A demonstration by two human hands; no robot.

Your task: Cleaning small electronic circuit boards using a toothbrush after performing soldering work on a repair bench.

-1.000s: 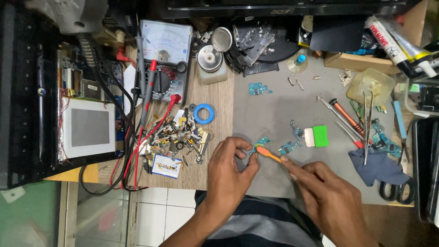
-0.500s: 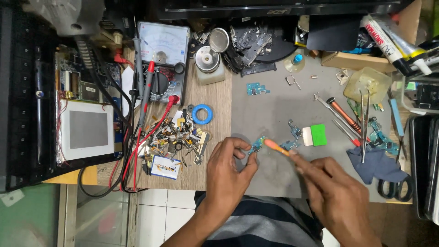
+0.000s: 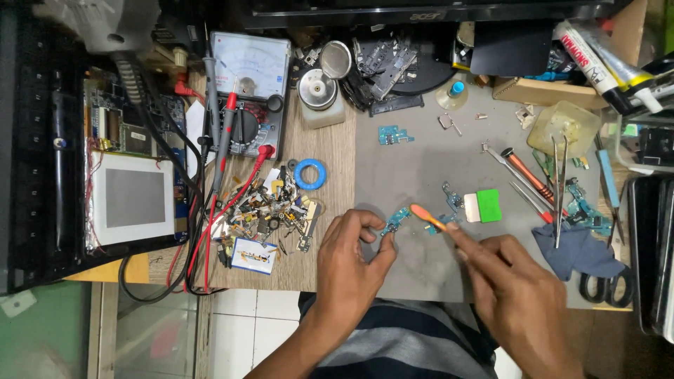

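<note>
L hand pinches a small teal board between thumb and fingertips, just above the grey mat, near its front-left part. R hand is closed around an orange tool, tip touching or just beside the board; can't tell which.

Doing it well, imo: keep the L pinch on the board edges, not on parts. Rest the R wrist on the mat so the tip doesn't skate. Light pressure only, board looks thin and prob flexes. Keep it low over the mat so anything that pops off lands there, not in the parts pile to the left.

Containers:
- round tin at the back, lid tipped up behind it; contents not readable.
- yellowish tub back right, looks see-through; can't tell what's in it.
- cardboard box behind that, inside hidden.

Other bits: second teal board lies loose mid-mat, well apart from the hands. Green block just right of the tool tip. Tweezers and screwdriver lie right of that, meter back left.
</note>
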